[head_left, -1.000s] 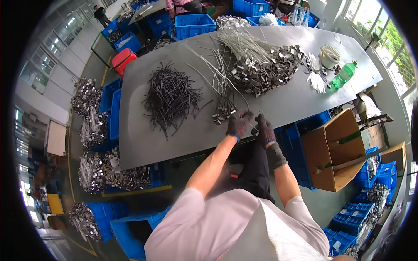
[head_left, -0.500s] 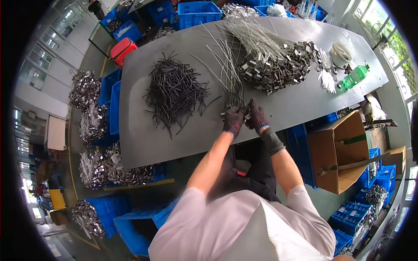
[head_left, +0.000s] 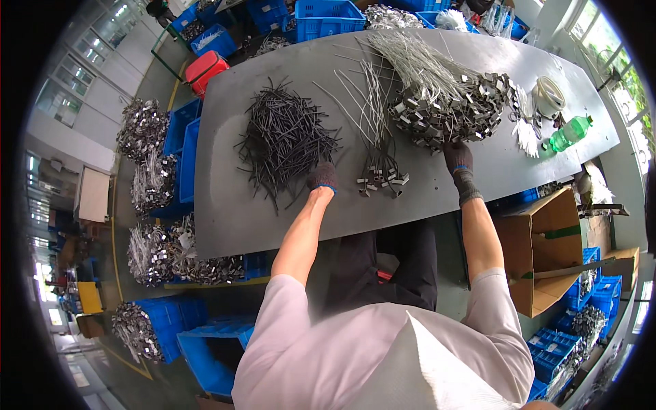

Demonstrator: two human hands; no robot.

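Grey surface (head_left: 478, 171), seen from above the worker. Left hand (head_left: 322, 176), in a dark knit glove, rests at the near edge of a heap of dark thin strips (head_left: 283, 140); the fingers are curled down onto the lowest strips, but whether they actually pinch one I cannot tell. Right hand (head_left: 458, 158), same kind of glove, reaches out to the near edge of a big pile of pale ties with metal clips (head_left: 444, 102); fingertips are buried among the clips, grip hidden, so clenched or loose cannot be told. Between the two hands lies a small bundle of pale ties (head_left: 379, 147), long ends fanned away from the worker, clip ends bunched toward the near edge; neither hand touches it. Far right on the surface: a green plastic bottle (head_left: 569, 134) lying on its side, next to a coil of white cord (head_left: 548, 97) and some white scraps. Right of the worker, below the surface edge, an open cardboard box (head_left: 547, 253). Blue crates (head_left: 328, 17) stand beyond the far edge, and heaps of clipped ties (head_left: 147, 126) lie on the floor to the left.
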